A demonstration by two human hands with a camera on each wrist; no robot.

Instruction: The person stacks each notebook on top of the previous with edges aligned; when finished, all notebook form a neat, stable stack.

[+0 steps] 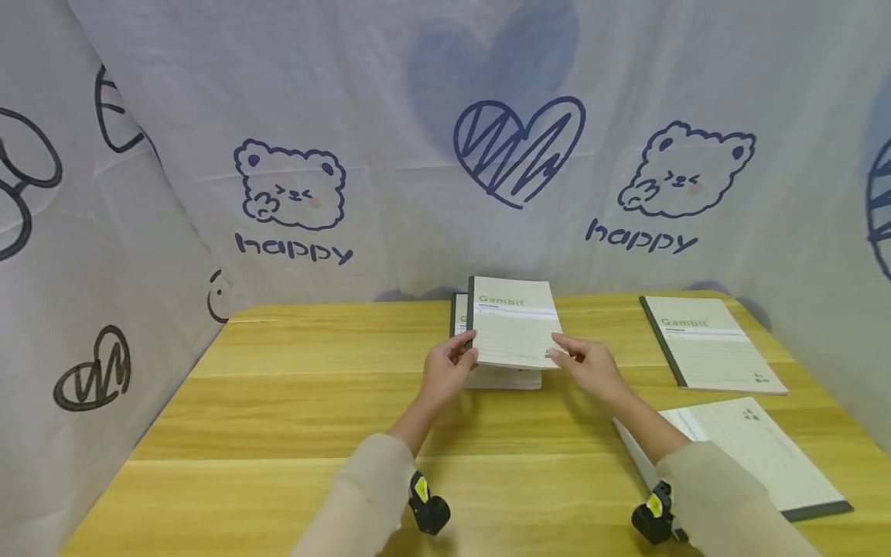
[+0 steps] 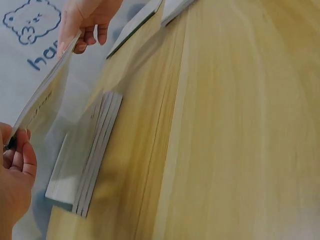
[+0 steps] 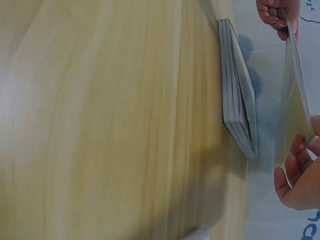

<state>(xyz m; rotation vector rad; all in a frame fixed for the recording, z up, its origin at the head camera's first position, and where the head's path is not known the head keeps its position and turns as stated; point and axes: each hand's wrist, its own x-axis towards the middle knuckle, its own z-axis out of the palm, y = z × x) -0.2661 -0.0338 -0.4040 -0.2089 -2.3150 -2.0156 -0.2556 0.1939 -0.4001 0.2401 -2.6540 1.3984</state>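
Both hands hold one cream notebook [image 1: 515, 325] with a dark spine and "Gambit" on its cover. My left hand [image 1: 448, 367] pinches its lower left corner at the spine; my right hand [image 1: 590, 367] pinches the lower right corner. Beneath it lies a stack of notebooks [image 1: 504, 378] on the table, mostly hidden in the head view. Both wrist views show the held notebook [image 2: 46, 92] raised above the stack [image 3: 235, 85], with a gap between them. Several layered page edges show on the stack [image 2: 97, 155].
On the right of the wooden table [image 1: 313, 418] lie two more notebooks: one flat near the back [image 1: 717, 344], another turned around [image 1: 759, 449] partly under the right forearm. White printed cloth [image 1: 418, 224] hangs behind and beside the table. Each sleeve carries a small black wrist device [image 1: 428, 507].
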